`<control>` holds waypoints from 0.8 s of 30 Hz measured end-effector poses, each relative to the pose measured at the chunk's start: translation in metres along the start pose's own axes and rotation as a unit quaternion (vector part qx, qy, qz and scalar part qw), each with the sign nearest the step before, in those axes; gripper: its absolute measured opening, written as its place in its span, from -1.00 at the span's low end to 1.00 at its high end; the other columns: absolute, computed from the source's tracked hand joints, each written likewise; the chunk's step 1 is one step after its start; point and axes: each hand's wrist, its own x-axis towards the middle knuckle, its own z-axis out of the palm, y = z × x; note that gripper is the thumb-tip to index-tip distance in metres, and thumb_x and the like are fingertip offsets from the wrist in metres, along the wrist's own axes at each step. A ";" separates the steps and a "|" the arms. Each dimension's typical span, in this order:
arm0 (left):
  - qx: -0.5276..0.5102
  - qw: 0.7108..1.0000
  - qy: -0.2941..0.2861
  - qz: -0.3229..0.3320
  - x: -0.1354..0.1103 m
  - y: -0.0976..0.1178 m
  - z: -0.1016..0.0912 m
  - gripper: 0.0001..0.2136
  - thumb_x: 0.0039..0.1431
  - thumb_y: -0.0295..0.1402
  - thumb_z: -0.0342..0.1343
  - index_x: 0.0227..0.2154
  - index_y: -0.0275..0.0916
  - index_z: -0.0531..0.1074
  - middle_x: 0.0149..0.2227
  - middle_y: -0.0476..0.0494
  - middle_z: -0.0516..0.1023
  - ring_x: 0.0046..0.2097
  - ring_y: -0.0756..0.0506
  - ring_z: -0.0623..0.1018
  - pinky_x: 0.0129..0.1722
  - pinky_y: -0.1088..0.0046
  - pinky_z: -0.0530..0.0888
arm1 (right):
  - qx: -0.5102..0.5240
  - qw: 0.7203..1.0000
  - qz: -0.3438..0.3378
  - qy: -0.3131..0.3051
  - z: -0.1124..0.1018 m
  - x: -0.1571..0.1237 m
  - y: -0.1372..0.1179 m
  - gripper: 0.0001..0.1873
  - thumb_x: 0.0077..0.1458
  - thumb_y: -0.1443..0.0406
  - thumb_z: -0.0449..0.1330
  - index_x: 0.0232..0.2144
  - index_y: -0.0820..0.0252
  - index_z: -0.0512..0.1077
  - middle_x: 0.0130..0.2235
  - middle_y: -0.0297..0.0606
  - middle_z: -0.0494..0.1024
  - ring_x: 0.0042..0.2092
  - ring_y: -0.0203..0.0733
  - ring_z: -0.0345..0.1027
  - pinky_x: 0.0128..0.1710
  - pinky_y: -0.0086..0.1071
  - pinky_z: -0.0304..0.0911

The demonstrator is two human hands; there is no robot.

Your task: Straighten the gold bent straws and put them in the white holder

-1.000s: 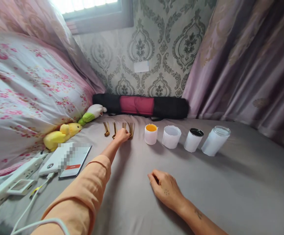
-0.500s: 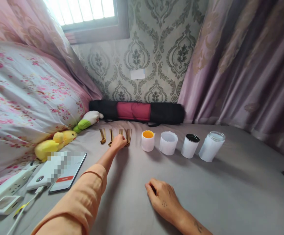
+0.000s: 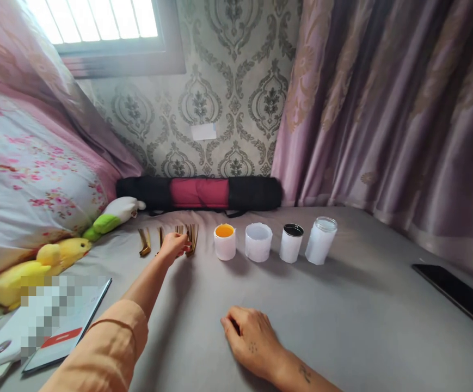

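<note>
My left hand (image 3: 173,246) reaches over a row of thin gold-brown strips in small bundles. Its fingers are pinched by the lower part of the rightmost bundle (image 3: 194,238); what lies between them is hidden. More strips stick out behind the hand, and another bundle (image 3: 144,243) lies at the row's left end. My right hand (image 3: 252,340) rests on the grey sheet, loosely curled, with nothing seen in it. Right of the strips stand a white-wrapped cup with an orange inside (image 3: 225,247), a wide whitish cup (image 3: 258,247), a white-wrapped can with a dark inside (image 3: 290,249) and a white-wrapped glass jar (image 3: 320,246).
A black and red roll bag (image 3: 199,193) lies along the patterned wall. At the left are plush toys (image 3: 52,267), a tablet-like device with a red bar (image 3: 68,332) and a white device (image 3: 5,337). A black phone (image 3: 456,294) lies at the far right.
The view has turned to the right, so everything sits further left and more of the black phone shows. My left hand stays at the strips; my right hand keeps its pose on the sheet.
</note>
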 end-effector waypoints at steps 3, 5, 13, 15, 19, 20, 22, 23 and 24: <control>-0.095 0.995 -0.021 -0.030 -0.005 -0.001 0.002 -0.88 0.00 -0.37 0.01 -0.52 -0.34 0.26 -0.49 -0.21 0.49 -0.54 0.02 0.47 -0.62 0.59 0.32 | -0.007 1.000 -0.001 -0.002 -0.002 -0.001 -0.001 -0.67 0.15 0.20 -0.12 -0.49 0.15 0.36 -0.46 -0.33 0.50 -0.41 -0.31 0.33 -0.46 -0.43 -0.11; -0.148 0.988 -0.028 -0.045 -0.007 -0.001 0.002 -0.91 0.01 -0.43 0.00 -0.53 -0.35 0.26 -0.51 -0.19 0.47 -0.56 0.04 0.46 -0.61 0.59 0.34 | -0.009 1.000 -0.001 -0.003 -0.003 -0.001 -0.002 -0.68 0.15 0.20 -0.11 -0.48 0.15 0.37 -0.44 -0.32 0.51 -0.40 -0.30 0.34 -0.46 -0.43 -0.10; -0.291 0.948 -0.076 -0.101 -0.008 -0.007 0.005 -0.89 0.07 -0.49 -0.02 -0.53 -0.39 0.32 -0.57 -0.15 0.42 -0.61 0.08 0.40 -0.68 0.63 0.36 | -0.012 1.000 0.006 0.001 -0.004 -0.002 -0.002 -0.71 0.11 0.21 -0.07 -0.48 0.15 0.39 -0.45 -0.31 0.52 -0.41 -0.29 0.34 -0.46 -0.43 -0.07; -0.307 0.941 -0.096 -0.107 -0.009 -0.008 0.006 -0.90 0.05 -0.51 0.01 -0.53 -0.40 0.33 -0.57 -0.13 0.41 -0.60 0.09 0.40 -0.67 0.64 0.36 | -0.018 1.000 0.001 0.007 -0.003 -0.003 -0.001 -0.72 0.11 0.21 -0.08 -0.48 0.14 0.38 -0.45 -0.33 0.52 -0.42 -0.29 0.34 -0.48 -0.43 -0.08; -0.324 0.934 -0.114 -0.101 -0.013 -0.009 0.009 -0.90 0.01 -0.65 -0.02 -0.51 -0.41 0.36 -0.57 -0.11 0.41 -0.59 0.11 0.40 -0.66 0.68 0.37 | -0.023 1.000 -0.006 0.012 -0.003 -0.004 -0.001 -0.71 0.11 0.22 -0.08 -0.48 0.14 0.38 -0.46 -0.33 0.51 -0.44 -0.29 0.34 -0.49 -0.42 -0.10; -0.327 0.934 -0.111 -0.095 -0.015 -0.010 0.010 -0.88 0.01 -0.66 -0.03 -0.49 -0.41 0.37 -0.57 -0.10 0.41 -0.59 0.11 0.41 -0.65 0.69 0.37 | -0.023 1.000 -0.006 0.011 -0.003 -0.004 -0.001 -0.71 0.11 0.21 -0.08 -0.48 0.14 0.39 -0.46 -0.32 0.52 -0.43 -0.29 0.35 -0.49 -0.43 -0.10; -0.336 0.933 -0.099 -0.081 -0.022 -0.011 0.011 -0.87 0.02 -0.67 -0.05 -0.47 -0.42 0.37 -0.57 -0.09 0.41 -0.58 0.11 0.41 -0.64 0.69 0.37 | -0.020 1.000 -0.006 0.008 -0.004 -0.004 -0.001 -0.70 0.11 0.21 -0.08 -0.47 0.15 0.39 -0.45 -0.31 0.52 -0.42 -0.29 0.35 -0.48 -0.43 -0.08; -0.340 0.933 -0.091 -0.073 -0.026 -0.011 0.011 -0.87 0.02 -0.67 -0.04 -0.46 -0.42 0.38 -0.57 -0.10 0.41 -0.58 0.11 0.41 -0.63 0.68 0.37 | -0.018 1.000 -0.007 0.006 -0.004 -0.004 -0.001 -0.70 0.12 0.20 -0.09 -0.46 0.15 0.39 -0.44 -0.31 0.52 -0.41 -0.29 0.35 -0.47 -0.43 -0.08; -0.344 0.933 -0.083 -0.066 -0.030 -0.012 0.012 -0.88 0.02 -0.66 -0.04 -0.45 -0.43 0.38 -0.57 -0.10 0.41 -0.58 0.11 0.41 -0.62 0.68 0.37 | -0.017 1.000 -0.007 0.005 -0.005 -0.004 -0.001 -0.70 0.12 0.20 -0.09 -0.46 0.15 0.39 -0.43 -0.31 0.52 -0.40 -0.29 0.35 -0.46 -0.43 -0.08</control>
